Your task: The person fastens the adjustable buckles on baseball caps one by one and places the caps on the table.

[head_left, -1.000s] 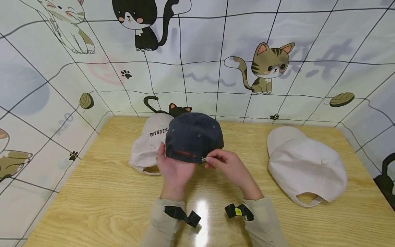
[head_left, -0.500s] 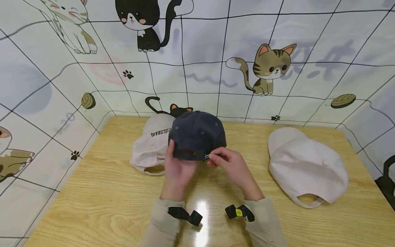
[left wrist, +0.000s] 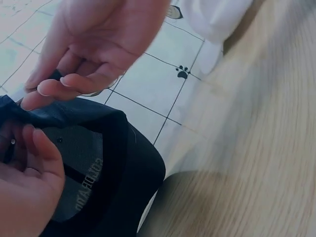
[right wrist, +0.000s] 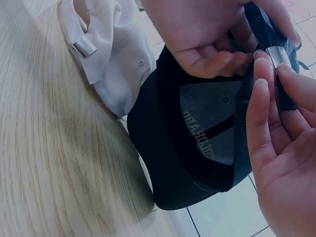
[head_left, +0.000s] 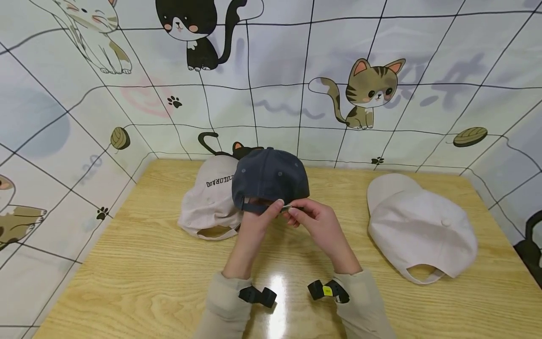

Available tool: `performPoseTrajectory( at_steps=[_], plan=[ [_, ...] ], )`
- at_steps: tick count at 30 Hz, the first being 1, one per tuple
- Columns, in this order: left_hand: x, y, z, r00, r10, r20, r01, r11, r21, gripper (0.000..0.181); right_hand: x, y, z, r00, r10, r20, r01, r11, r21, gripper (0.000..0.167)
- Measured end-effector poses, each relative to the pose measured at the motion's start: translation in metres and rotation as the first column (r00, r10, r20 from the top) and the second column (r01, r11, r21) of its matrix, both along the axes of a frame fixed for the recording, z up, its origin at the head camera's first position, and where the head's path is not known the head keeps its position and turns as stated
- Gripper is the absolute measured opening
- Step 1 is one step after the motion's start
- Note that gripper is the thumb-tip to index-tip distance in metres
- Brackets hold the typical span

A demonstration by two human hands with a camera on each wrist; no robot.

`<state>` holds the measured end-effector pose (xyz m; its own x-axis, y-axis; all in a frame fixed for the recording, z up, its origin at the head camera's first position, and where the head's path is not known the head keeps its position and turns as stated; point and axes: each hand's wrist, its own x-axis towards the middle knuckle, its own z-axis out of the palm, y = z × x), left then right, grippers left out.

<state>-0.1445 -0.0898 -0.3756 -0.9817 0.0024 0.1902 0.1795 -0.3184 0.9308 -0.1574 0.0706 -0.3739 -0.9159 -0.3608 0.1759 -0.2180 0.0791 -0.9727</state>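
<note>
A navy baseball cap point(head_left: 271, 174) is held up over the table, its back opening and strap facing me. The left hand point(head_left: 256, 223) grips the cap's back strap, thumb on top beside the buckle. With thumb and fingers, the right hand point(head_left: 317, 223) pinches the silver metal buckle point(right wrist: 277, 57) at the strap's right end. A dark strap end point(right wrist: 286, 98) hangs below that buckle in the right wrist view. Inside the cap, reversed lettering point(left wrist: 89, 182) shows in the left wrist view. The hands nearly meet at the buckle.
A beige cap point(head_left: 207, 202) marked COLORADO lies behind the navy one to the left, partly covered by it. At the right of the wooden table point(head_left: 139, 282) sits another pale cap point(head_left: 423, 226). A cat-print cloth point(head_left: 275, 108) rises behind the table.
The left hand has moved from cradling the cap's left side to the strap by the buckle. The cap has risen slightly. The right hand stays pinching the buckle.
</note>
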Motion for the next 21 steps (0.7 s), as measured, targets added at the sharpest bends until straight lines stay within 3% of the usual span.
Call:
performPoseTrajectory(
  at_steps=[2, 4, 8, 17, 21],
  plan=[
    [0.002, 0.0, 0.005, 0.999, -0.008, 0.051, 0.015, 0.988, -0.153, 0.026, 0.003, -0.001, 0.007, 1.0, -0.009, -0.011, 0.009, 1.0, 0.011, 0.015],
    [0.005, 0.0, 0.011, 0.998, -0.036, 0.056, 0.048, 0.971, -0.233, 0.023, 0.007, -0.002, 0.014, 1.0, -0.021, -0.013, 0.021, 1.0, 0.017, 0.014],
    [0.01, 0.002, 0.021, 0.999, -0.011, 0.051, 0.029, 0.927, -0.375, 0.02, 0.011, -0.004, 0.021, 0.999, -0.046, -0.007, 0.046, 0.998, 0.034, 0.013],
    [0.013, 0.005, 0.025, 0.998, -0.019, 0.061, 0.041, 0.918, -0.394, 0.022, 0.01, -0.003, 0.02, 0.995, -0.095, -0.014, 0.095, 0.993, 0.063, 0.012],
    [0.013, 0.005, 0.025, 0.998, -0.019, 0.06, 0.041, 0.917, -0.396, 0.02, 0.005, -0.002, 0.009, 0.995, -0.099, -0.021, 0.101, 0.993, 0.058, 0.014]
  ],
)
